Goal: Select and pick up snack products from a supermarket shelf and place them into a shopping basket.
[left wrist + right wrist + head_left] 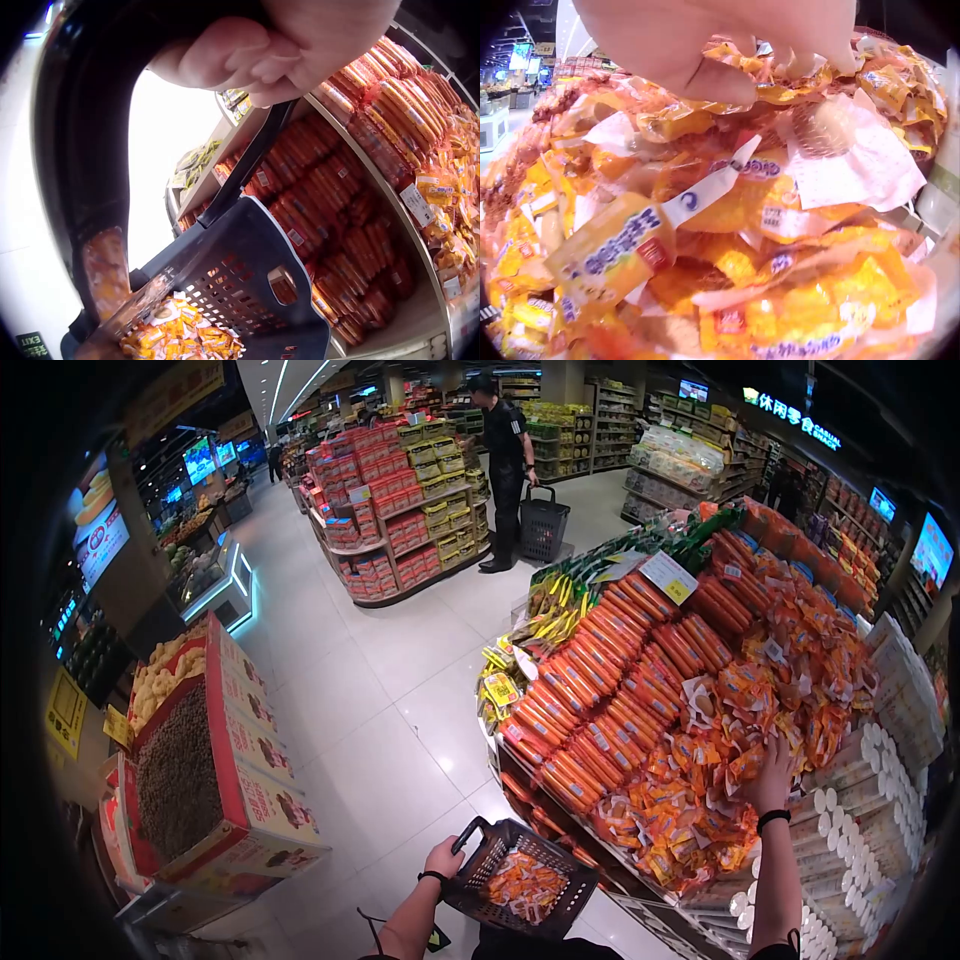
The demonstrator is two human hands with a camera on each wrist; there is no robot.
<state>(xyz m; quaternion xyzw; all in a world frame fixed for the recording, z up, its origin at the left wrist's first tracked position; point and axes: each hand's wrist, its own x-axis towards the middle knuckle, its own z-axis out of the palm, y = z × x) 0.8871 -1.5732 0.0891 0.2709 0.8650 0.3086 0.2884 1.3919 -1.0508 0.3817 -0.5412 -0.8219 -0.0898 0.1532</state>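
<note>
My left hand (443,858) grips the handle (86,150) of a dark plastic shopping basket (580,905), which hangs low in front of me. Inside the basket are small orange-and-white packets (180,330). On the right, my right hand (771,778) reaches over the display and rests on a heap of orange-wrapped snack packets (690,800), its fingers extended. Seen from the right wrist, the thumb (720,84) lies across packets in red netting, with white paper tags (712,187) among them; the other fingertips are partly hidden.
Long red sausage packs (585,670) fill the display's left side; white cylindrical packs (850,780) stack along its right. A price card (668,577) stands on top. A bulk bin (250,790) stands left across the tiled aisle. Ahead, a person (503,470) holds another basket (543,528).
</note>
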